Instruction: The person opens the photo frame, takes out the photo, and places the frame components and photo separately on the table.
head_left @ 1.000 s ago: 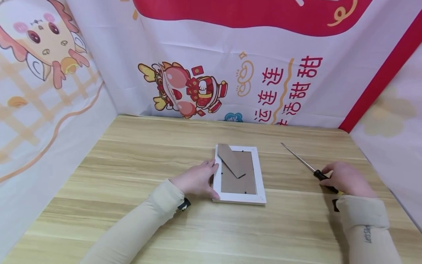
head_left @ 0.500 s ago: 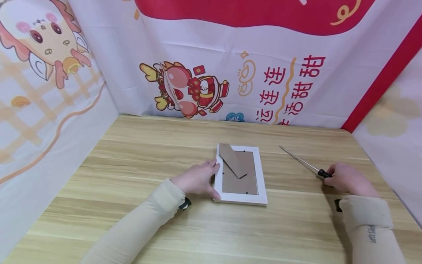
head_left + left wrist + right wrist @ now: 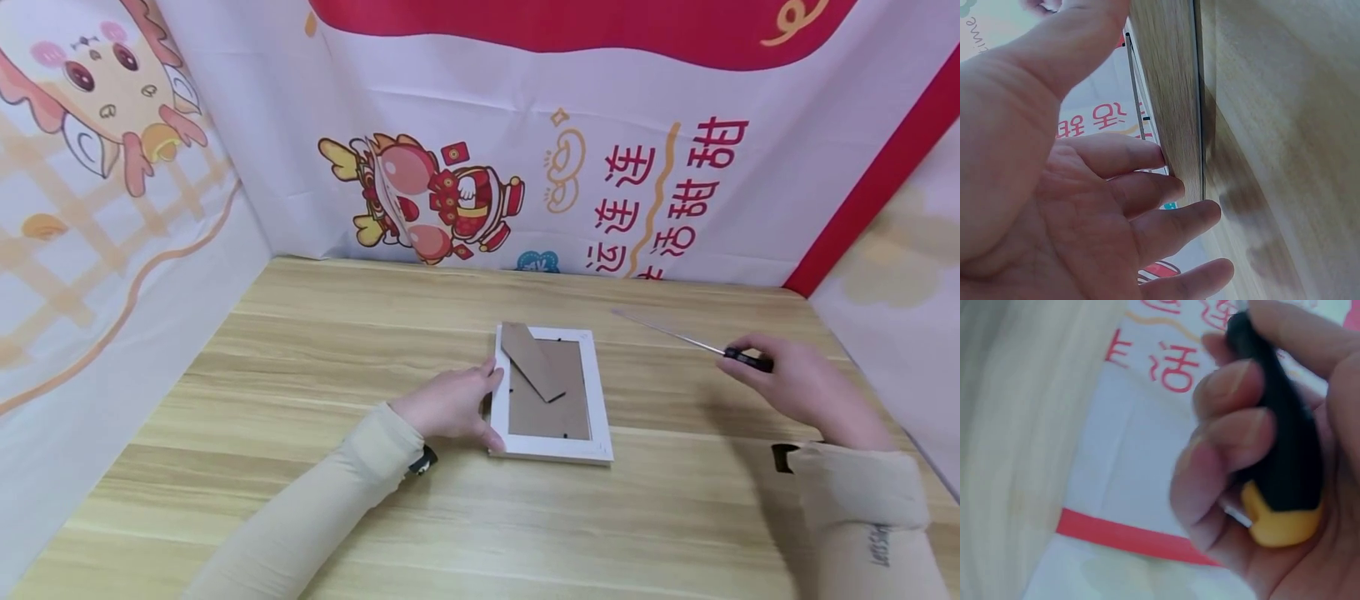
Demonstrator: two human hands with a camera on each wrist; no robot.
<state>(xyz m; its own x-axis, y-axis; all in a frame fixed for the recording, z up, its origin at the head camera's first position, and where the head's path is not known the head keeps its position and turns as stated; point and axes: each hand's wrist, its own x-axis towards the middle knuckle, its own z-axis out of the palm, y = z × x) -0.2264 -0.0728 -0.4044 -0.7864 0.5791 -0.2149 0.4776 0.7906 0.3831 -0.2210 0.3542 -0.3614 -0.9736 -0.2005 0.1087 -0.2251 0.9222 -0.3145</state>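
A white picture frame [image 3: 551, 421] lies face down on the wooden table, its brown backing and slanted stand leg [image 3: 528, 358] upward. My left hand [image 3: 450, 404] rests against the frame's left edge, thumb near the close corner. In the left wrist view the fingers [image 3: 1172, 231] are loosely extended beside the frame's side [image 3: 1169, 81]. My right hand [image 3: 810, 387] grips a screwdriver [image 3: 738, 358], held above the table to the right. Its black handle with a yellow end [image 3: 1291, 462] lies in the curled fingers; the long shaft points left and away, its tip blurred.
The wooden table [image 3: 337, 342] meets a printed white cloth wall [image 3: 465, 75] at the back. Cloth walls also stand at the left and right. Small dark tabs [image 3: 566, 436] stick up around the frame's backing.
My right hand has lifted the screwdriver off the table, shifting its grip along the handle. The screwdriver has turned more to the left. My left hand and the picture frame stay put.
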